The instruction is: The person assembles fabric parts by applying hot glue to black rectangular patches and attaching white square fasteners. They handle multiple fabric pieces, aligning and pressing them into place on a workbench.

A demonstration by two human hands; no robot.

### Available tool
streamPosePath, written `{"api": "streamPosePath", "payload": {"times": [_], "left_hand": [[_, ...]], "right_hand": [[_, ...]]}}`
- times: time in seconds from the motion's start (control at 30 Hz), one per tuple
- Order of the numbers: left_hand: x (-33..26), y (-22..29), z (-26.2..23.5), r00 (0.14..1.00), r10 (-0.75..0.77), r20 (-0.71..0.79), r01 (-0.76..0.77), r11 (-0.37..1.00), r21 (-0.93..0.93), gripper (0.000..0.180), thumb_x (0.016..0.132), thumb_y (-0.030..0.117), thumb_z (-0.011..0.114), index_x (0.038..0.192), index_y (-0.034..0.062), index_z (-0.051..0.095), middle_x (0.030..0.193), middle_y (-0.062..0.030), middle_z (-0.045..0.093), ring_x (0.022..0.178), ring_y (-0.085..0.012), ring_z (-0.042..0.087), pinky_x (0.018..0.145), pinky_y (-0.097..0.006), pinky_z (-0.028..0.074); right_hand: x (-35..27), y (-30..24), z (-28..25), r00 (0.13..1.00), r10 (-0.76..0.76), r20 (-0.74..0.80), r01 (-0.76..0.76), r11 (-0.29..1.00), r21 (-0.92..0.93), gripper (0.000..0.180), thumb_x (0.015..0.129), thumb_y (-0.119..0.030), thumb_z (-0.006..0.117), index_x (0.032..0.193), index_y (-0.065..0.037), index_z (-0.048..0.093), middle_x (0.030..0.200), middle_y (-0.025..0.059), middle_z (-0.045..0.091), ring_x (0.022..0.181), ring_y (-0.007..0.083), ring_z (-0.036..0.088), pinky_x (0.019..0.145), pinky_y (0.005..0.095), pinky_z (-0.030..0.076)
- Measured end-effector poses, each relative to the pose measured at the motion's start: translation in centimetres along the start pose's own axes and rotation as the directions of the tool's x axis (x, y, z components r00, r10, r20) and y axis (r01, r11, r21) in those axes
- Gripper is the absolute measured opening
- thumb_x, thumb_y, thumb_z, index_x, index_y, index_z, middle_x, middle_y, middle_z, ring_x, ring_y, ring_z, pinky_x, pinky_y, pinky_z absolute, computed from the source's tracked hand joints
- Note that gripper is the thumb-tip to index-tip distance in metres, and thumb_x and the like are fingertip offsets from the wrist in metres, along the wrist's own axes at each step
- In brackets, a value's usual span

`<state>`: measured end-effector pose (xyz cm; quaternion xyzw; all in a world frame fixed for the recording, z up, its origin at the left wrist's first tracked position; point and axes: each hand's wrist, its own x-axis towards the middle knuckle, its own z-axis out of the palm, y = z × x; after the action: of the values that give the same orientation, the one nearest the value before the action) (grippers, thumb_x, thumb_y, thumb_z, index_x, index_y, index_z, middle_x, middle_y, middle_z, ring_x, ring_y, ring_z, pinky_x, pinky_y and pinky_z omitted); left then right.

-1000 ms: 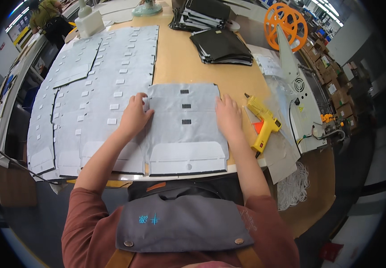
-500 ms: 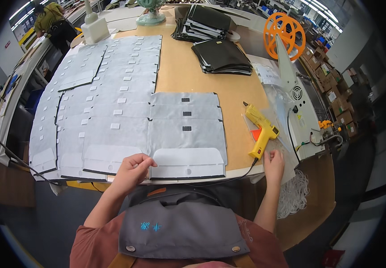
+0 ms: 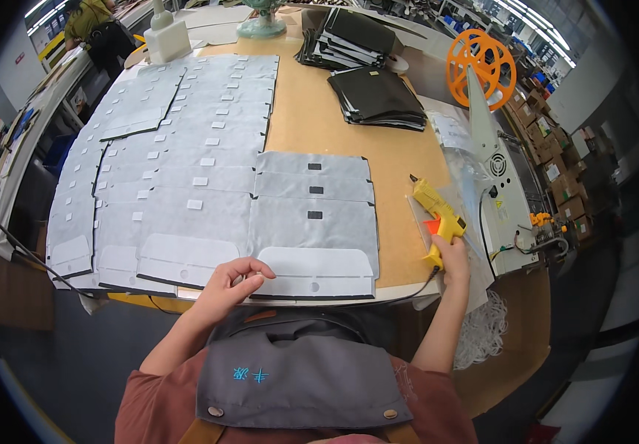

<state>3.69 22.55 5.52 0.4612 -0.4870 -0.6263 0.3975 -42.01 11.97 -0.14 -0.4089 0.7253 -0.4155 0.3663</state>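
Observation:
A yellow hot glue gun (image 3: 430, 202) with a red-orange trigger lies at the table's right front. My right hand (image 3: 454, 262) is wrapped round its handle, and the nozzle points away from me. My left hand (image 3: 237, 283) is at the table's front edge, fingers curled together over the lower left corner of a grey fabric panel (image 3: 312, 237); what it pinches, if anything, cannot be made out. That panel tops an overlapping row with dark patches (image 3: 316, 190) down the middle and a white strip along the front.
More overlapping grey panels (image 3: 186, 211) with white patches spread leftward. Black stacked pieces (image 3: 379, 98) lie at the back. A white bottle (image 3: 166, 41) stands far left. At right is a machine (image 3: 503, 200) with an orange reel (image 3: 482, 68). The gun's cord (image 3: 408, 296) runs along the front edge.
My right hand has moved from beside the glue gun's handle onto it and closed round it. My left hand has shifted slightly right along the panel's edge.

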Motion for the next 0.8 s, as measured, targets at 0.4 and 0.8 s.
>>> {"api": "streamPosePath", "payload": {"times": [0.4, 0.8], "left_hand": [[3.7, -1.2, -0.6, 0.935, 0.352, 0.046, -0.282, 0.658, 0.698, 0.011, 0.082, 0.014, 0.076, 0.085, 0.0063, 0.068, 0.069, -0.0056, 0.062, 0.057, -0.0151, 0.057, 0.051, -0.027, 0.044], [8.2, -3.1, -0.1, 0.809, 0.512, 0.289, -0.462, 0.251, 0.850, 0.020, 0.082, 0.016, 0.073, 0.101, 0.0143, 0.069, 0.108, 0.0003, 0.070, 0.071, -0.0172, 0.067, 0.056, -0.029, 0.053]], "right_hand": [[-7.4, -6.9, -2.4, 0.928, -0.339, -0.151, 0.370, 0.814, 0.447, 0.058, 0.087, -0.008, 0.061, 0.140, -0.004, 0.038, 0.109, 0.0136, 0.060, 0.072, 0.0184, 0.064, 0.062, 0.0285, 0.053], [-10.7, -9.3, 4.5, 0.812, -0.377, 0.446, 0.141, 0.868, 0.477, 0.064, 0.076, -0.009, 0.064, 0.135, 0.005, 0.042, 0.120, 0.0226, 0.058, 0.116, 0.0353, 0.057, 0.102, 0.0496, 0.043]]}}
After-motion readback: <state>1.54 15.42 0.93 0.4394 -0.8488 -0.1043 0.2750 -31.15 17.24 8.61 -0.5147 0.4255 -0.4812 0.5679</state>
